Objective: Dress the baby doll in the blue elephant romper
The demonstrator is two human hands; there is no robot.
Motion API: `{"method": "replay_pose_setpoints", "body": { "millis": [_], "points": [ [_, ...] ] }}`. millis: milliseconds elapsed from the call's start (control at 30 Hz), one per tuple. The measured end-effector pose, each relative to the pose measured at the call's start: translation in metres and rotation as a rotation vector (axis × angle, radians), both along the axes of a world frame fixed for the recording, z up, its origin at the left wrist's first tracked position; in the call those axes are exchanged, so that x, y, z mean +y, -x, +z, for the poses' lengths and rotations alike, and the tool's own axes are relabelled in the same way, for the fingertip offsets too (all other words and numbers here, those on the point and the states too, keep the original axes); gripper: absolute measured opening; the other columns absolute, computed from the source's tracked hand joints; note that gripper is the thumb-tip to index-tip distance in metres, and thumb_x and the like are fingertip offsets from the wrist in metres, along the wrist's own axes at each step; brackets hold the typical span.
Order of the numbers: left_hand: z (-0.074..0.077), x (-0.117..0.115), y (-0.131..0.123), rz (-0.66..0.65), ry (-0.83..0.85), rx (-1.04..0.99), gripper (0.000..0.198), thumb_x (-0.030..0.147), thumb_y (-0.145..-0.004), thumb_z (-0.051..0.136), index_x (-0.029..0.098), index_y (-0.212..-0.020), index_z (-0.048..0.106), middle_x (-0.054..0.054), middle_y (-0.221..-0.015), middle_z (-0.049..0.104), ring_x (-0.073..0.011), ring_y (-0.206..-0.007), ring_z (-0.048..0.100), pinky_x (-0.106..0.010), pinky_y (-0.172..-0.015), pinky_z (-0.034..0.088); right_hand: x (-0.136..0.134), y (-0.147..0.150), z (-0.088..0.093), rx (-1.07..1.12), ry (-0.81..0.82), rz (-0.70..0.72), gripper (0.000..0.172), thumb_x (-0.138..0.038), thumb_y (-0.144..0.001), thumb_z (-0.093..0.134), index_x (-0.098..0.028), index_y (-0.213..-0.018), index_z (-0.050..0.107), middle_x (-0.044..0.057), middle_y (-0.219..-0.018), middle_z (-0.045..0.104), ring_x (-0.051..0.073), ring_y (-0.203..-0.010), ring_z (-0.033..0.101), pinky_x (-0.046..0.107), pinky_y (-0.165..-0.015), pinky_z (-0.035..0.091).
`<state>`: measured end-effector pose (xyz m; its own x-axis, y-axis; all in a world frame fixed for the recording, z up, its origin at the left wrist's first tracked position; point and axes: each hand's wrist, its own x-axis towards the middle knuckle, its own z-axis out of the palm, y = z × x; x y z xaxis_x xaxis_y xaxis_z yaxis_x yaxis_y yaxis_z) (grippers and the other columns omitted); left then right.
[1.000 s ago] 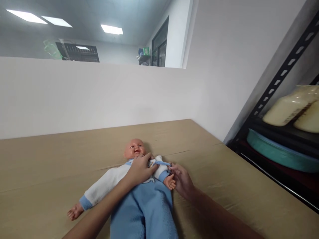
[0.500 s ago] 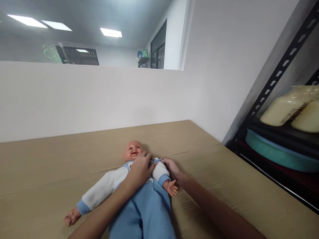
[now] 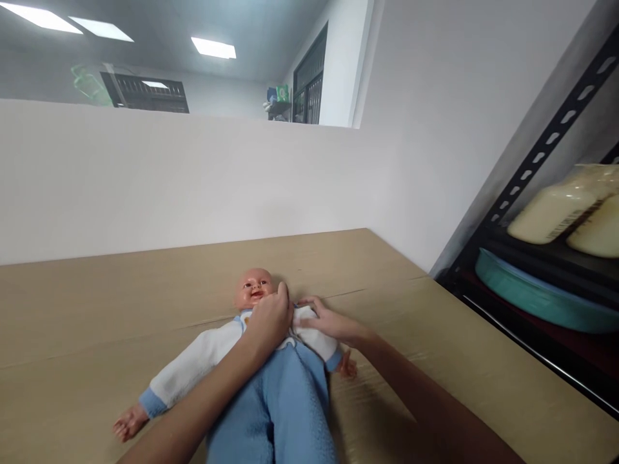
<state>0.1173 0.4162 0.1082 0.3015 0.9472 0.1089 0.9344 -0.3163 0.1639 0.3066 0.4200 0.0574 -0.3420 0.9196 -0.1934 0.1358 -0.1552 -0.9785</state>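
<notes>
A baby doll (image 3: 254,288) lies on its back on the tan tabletop (image 3: 120,303), dressed in a white top with blue cuffs and blue trousers (image 3: 290,399). My left hand (image 3: 273,319) is closed at the doll's collar, just below its chin; its fingertips are hidden, and what they grip cannot be made out. Over the white shoulder and sleeve on the right side lies my right hand (image 3: 326,320), its fingers spread and slightly blurred. Both doll arms stretch outward.
Behind the table rises a white wall (image 3: 193,180) with a window above. At the right, a black metal rack (image 3: 527,171) holds cream-coloured bottles (image 3: 551,212) and a teal basin (image 3: 541,296).
My right hand has moved from the outer edge of the collar onto the shoulder, its fingers now spread. The doll's arm there has swung outward. My left hand has closed more near the chin.
</notes>
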Motion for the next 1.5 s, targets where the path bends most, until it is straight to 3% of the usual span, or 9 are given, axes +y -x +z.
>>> {"method": "replay_pose_setpoints", "body": {
  "millis": [67,200,367,600,700,1000,1200,1367,1500],
  "points": [
    [-0.001,0.001,0.003,0.014,0.005,0.024,0.022,0.010,-0.100,0.041,0.012,-0.117,0.055,-0.022,-0.096,0.078,-0.0384,-0.090,0.079,-0.040,-0.069,0.054,-0.009,-0.021,0.018,-0.247,-0.146,0.146,0.090,-0.036,-0.058,0.094,-0.030,-0.142,0.061,0.004,-0.121,0.074,0.027,-0.101,0.068,0.035,-0.085,0.052],
    [0.000,0.001,0.002,0.028,-0.006,0.045,0.026,0.008,-0.098,0.040,0.013,-0.119,0.054,-0.022,-0.097,0.078,-0.0371,-0.092,0.079,-0.039,-0.071,0.055,-0.007,-0.052,0.052,-0.649,-0.507,0.383,0.068,-0.025,-0.073,0.078,-0.031,-0.140,0.065,0.004,-0.118,0.078,0.028,-0.098,0.070,0.034,-0.084,0.051],
    [0.005,-0.011,0.004,-0.010,-0.048,0.013,0.019,0.021,-0.104,0.043,0.014,-0.115,0.057,-0.020,-0.107,0.076,-0.0359,-0.099,0.076,-0.044,-0.084,0.057,0.002,-0.053,0.054,-0.840,-0.603,0.434,0.062,-0.027,-0.083,0.070,-0.027,-0.144,0.060,0.008,-0.121,0.077,0.030,-0.103,0.071,0.038,-0.088,0.053],
    [-0.023,-0.068,0.087,-0.139,-0.248,-0.513,0.025,0.042,-0.107,0.048,0.028,-0.126,0.057,-0.009,-0.134,0.063,-0.0319,-0.128,0.056,-0.050,-0.110,0.043,-0.048,-0.034,0.025,-0.796,-0.927,0.029,0.037,-0.022,-0.097,0.059,-0.023,-0.134,0.061,0.015,-0.140,0.062,0.033,-0.132,0.054,0.050,-0.113,0.042],
    [-0.045,-0.098,0.119,0.059,-0.108,-0.746,0.026,0.047,-0.105,0.049,0.027,-0.119,0.056,-0.007,-0.116,0.065,-0.0301,-0.110,0.060,-0.045,-0.099,0.047,-0.074,-0.015,0.013,-0.532,-0.806,0.061,0.011,-0.030,-0.103,0.056,-0.024,-0.106,0.064,0.008,-0.107,0.069,0.026,-0.104,0.062,0.040,-0.095,0.048],
    [-0.045,-0.111,0.126,0.137,0.359,-1.071,0.035,0.062,-0.098,0.055,0.026,-0.098,0.054,-0.001,-0.099,0.057,-0.0258,-0.101,0.051,-0.035,-0.095,0.040,-0.054,-0.004,-0.027,0.068,-0.229,0.100,0.037,-0.060,-0.099,0.059,-0.025,-0.091,0.049,-0.002,-0.089,0.045,0.018,-0.087,0.046,0.030,-0.084,0.042],
    [-0.051,-0.102,0.129,0.199,0.408,-1.227,0.038,0.063,-0.094,0.058,0.026,-0.095,0.053,0.003,-0.088,0.050,-0.0215,-0.089,0.046,-0.032,-0.088,0.039,-0.046,-0.010,-0.017,-0.071,-0.263,0.194,0.035,-0.060,-0.099,0.059,-0.025,-0.094,0.055,-0.004,-0.081,0.046,0.017,-0.077,0.042,0.029,-0.075,0.038],
    [-0.049,-0.104,0.125,0.087,0.437,-1.109,0.041,0.065,-0.096,0.055,0.025,-0.092,0.051,0.003,-0.088,0.047,-0.0207,-0.085,0.043,-0.032,-0.081,0.037,-0.037,-0.002,-0.023,0.163,-0.236,-0.058,0.033,-0.055,-0.091,0.068,-0.026,-0.103,0.057,0.002,-0.102,0.058,0.022,-0.099,0.055,0.035,-0.089,0.045],
    [-0.050,-0.107,0.123,0.083,0.324,-0.987,0.034,0.060,-0.101,0.050,0.026,-0.098,0.051,0.001,-0.093,0.052,-0.0232,-0.089,0.050,-0.035,-0.088,0.041,-0.039,0.004,-0.030,-0.112,-0.526,-0.149,0.019,-0.039,-0.091,0.069,-0.025,-0.101,0.061,0.004,-0.101,0.062,0.025,-0.102,0.058,0.039,-0.094,0.045]
  ]
}}
